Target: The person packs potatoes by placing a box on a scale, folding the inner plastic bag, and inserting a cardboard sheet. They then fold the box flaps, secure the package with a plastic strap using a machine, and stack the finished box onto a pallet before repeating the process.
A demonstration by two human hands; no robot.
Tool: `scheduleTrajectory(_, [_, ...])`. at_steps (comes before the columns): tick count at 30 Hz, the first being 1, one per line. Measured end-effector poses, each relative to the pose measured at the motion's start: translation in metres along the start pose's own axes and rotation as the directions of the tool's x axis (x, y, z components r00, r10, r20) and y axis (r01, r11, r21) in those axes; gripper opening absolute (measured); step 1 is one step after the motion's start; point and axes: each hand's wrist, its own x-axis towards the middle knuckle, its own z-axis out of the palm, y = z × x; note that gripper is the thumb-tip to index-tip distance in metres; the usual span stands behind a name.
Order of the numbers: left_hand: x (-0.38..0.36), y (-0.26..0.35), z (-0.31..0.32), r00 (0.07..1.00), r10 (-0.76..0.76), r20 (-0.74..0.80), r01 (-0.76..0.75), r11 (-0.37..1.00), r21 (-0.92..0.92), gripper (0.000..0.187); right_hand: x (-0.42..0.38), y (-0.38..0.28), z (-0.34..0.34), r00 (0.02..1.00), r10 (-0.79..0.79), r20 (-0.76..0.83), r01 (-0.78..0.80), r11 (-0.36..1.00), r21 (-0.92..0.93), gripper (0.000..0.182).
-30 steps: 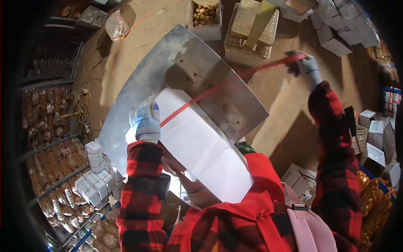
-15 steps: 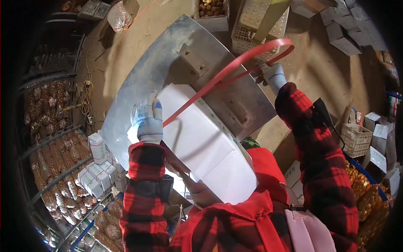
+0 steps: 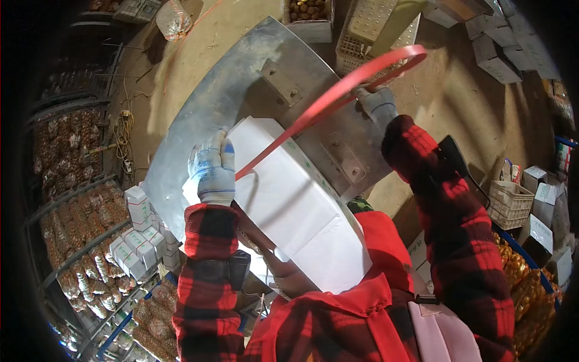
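Observation:
A white cardboard box (image 3: 295, 208) lies at a slant on the grey metal table (image 3: 211, 90). My left hand (image 3: 212, 168), in a white and blue work glove, rests on the box's left end with fingers stretched out. From beside that hand, a red packing strap (image 3: 325, 105) rises across the box and loops over beyond its far side. My right hand (image 3: 377, 105), gloved as well, is closed on the strap above the table's right edge. Its fingertips are partly hidden behind the strap.
Stacked white boxes (image 3: 140, 244) and filled net bags (image 3: 84, 226) stand at the left. A crate of round produce (image 3: 309, 18) and a perforated plastic crate (image 3: 356, 51) are beyond the table. At the right are a beige basket (image 3: 509, 202) and golden bags (image 3: 512, 265).
My right hand has moved left and slightly up, closer to the table, and the strap loop has shifted with it. My left hand and the box stay almost in place.

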Motion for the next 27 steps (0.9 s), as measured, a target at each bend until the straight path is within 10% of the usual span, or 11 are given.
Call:
scheduleTrajectory(16, [0.003,-0.002,0.008,0.999,-0.003,-0.043,-0.004,0.989,-0.149,0.027,-0.002,0.03,0.105,0.998,-0.029,0.05,0.047,0.909,-0.414,0.029])
scheduleTrajectory(27, [0.009,0.012,-0.002,0.998,-0.043,0.035,0.046,0.993,-0.112,0.027,-0.138,0.088,0.02,0.947,-0.318,-0.035,0.318,0.948,-0.016,0.034])
